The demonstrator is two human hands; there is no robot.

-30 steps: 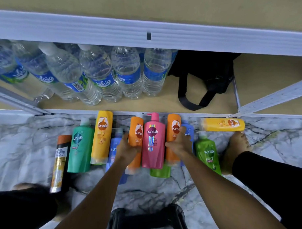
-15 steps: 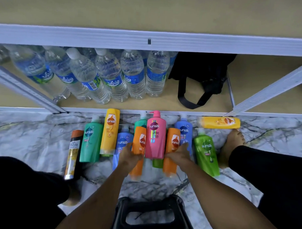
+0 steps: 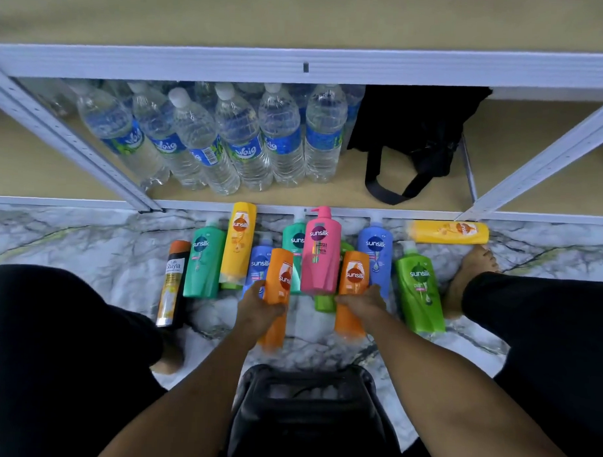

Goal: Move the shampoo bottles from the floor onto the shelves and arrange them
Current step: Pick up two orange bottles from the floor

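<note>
Several shampoo bottles lie on the marble floor in front of the shelf. My left hand (image 3: pixel 258 303) grips an orange bottle (image 3: pixel 279 279), lifted a little and tilted. My right hand (image 3: pixel 362 300) grips a second orange bottle (image 3: pixel 354 274). Between them lies a pink pump bottle (image 3: pixel 320 251). Around it lie a teal bottle (image 3: pixel 202 259), a yellow bottle (image 3: pixel 239 239), a blue bottle (image 3: pixel 376 251), a green bottle (image 3: pixel 419 287), a sideways yellow bottle (image 3: pixel 448 232) and a dark Shayla bottle (image 3: pixel 172 282).
The low shelf board (image 3: pixel 335 195) holds several water bottles (image 3: pixel 241 140) and a black bag (image 3: pixel 419 130). White shelf posts (image 3: pixel 84 152) slant at both sides. A black stool (image 3: pixel 307 409) stands below me; my bare foot (image 3: pixel 469 271) is beside the green bottle.
Both hands have drawn the two orange bottles back toward me, away from the shelf edge. The view has pulled back and tilted up.
</note>
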